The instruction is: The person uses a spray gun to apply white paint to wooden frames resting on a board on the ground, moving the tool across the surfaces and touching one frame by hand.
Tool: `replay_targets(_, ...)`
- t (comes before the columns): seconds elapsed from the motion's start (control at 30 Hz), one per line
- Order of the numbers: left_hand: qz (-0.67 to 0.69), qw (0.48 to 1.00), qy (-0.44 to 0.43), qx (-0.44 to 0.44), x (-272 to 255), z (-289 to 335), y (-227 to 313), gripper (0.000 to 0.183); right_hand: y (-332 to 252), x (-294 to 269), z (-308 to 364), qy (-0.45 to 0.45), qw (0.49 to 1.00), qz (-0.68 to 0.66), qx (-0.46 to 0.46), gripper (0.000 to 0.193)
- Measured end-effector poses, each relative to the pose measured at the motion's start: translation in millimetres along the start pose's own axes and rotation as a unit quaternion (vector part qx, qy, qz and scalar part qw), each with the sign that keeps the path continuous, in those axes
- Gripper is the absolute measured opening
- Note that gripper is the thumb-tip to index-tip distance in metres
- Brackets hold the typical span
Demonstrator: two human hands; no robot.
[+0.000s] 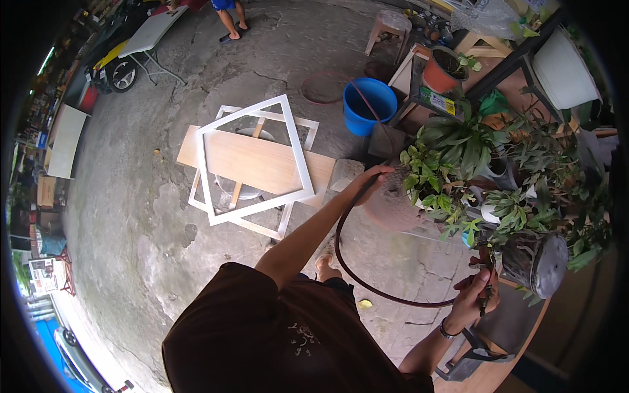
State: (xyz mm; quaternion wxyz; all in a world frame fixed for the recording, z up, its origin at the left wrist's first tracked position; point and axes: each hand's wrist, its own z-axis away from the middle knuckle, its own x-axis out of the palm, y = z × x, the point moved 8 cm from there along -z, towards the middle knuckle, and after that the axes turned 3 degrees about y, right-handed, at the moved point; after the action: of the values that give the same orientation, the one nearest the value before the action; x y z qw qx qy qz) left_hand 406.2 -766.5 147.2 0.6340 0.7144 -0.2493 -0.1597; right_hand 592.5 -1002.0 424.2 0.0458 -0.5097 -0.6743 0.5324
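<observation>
My left hand is closed around a dark reddish-brown hose, in front of the potted plants. From there the hose loops down and around to my right hand, which grips a spray gun by its handle. A dark-stained metal cup sits right beside the gun and looks joined to it, though leaves partly hide the link. Left of my arm, white rectangular frames lie crosswise with a light wooden board between them, over a round pale support.
Leafy plants crowd the right side. A blue bucket stands beyond my left hand, near a stool. A folding table and a person's legs are far off. Beside my right wrist is a wooden surface.
</observation>
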Motion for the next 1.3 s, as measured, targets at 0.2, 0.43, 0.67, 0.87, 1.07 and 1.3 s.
replay_targets(0.2,-0.094,0.99,0.085,0.058,27.5,53.8,42.6,0.044,25.8,-36.9,-7.6,-0.007,0.999,-0.024,-0.02,0.056)
replay_targets(0.43,-0.118,0.983,0.105,-0.089,76.9,153.6,-16.8,0.038,45.6,-67.4,-8.8,-0.017,0.997,-0.068,-0.029,0.052)
replay_targets(0.67,-0.306,0.926,0.193,-0.111,93.0,309.2,-111.3,0.037,60.5,-96.0,-16.5,-0.035,0.989,-0.085,-0.112,0.044)
replay_targets(0.87,-0.299,0.89,0.119,-0.323,148.8,475.3,-155.0,0.05,30.3,-76.8,-21.1,-0.099,0.974,-0.081,-0.188,0.042)
replay_targets(1.07,-0.254,0.814,0.256,-0.456,176.4,622.3,-135.2,0.047,14.6,-17.1,-25.8,-0.163,0.955,-0.142,-0.203,0.039)
replay_targets(1.3,-0.224,0.822,0.37,-0.371,172.1,614.6,-92.9,0.037,-9.8,115.3,-31.2,-0.265,0.928,-0.199,-0.171,0.038)
